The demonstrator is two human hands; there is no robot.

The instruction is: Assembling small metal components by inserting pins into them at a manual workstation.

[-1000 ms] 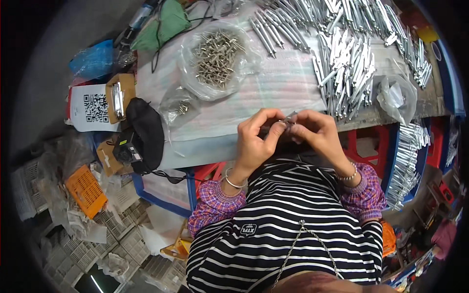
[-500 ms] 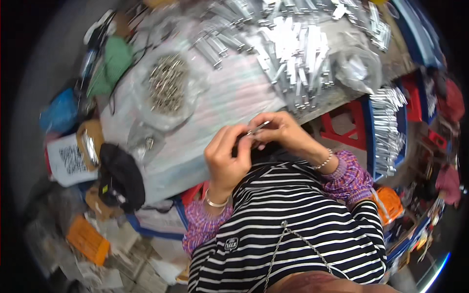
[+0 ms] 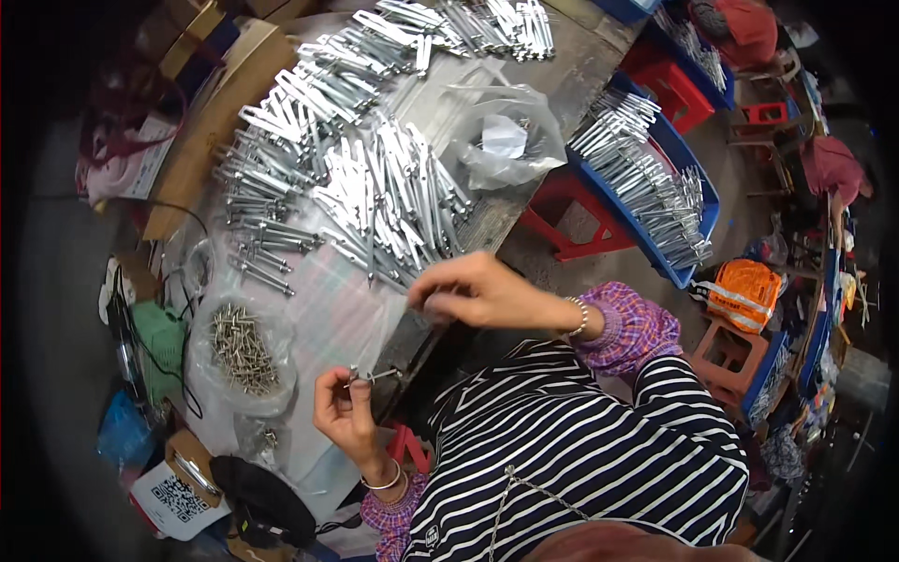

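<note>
Head view — one view only.
Left hand point(image 3: 346, 412): raised near the tabletop's near edge, fingers pinched on a small bolt point(image 3: 373, 376) with a nut-like end; held clear of the surface, likely so the free end stays reachable.
Right hand point(image 3: 478, 292): apart from the left, stretched toward the pile, fingers curled; whether it grips anything I cannot tell — it is blurred.
Pile of metal parts point(image 3: 375, 201): long silvery pieces heaped mid-tabletop, just beyond the right hand, within easy reach.
Bag of screws point(image 3: 242, 348): clear bag lying open on the tabletop, just left of the left hand — probably where the small hardware comes from.
Tabletop point(image 3: 328, 318): covered with a pale checked sheet.
Blue tray point(image 3: 655, 201): off the tabletop's right side, holding more long metal parts laid side by side.
Second clear bag point(image 3: 506, 140): beyond the pile, a white scrap inside.
</note>
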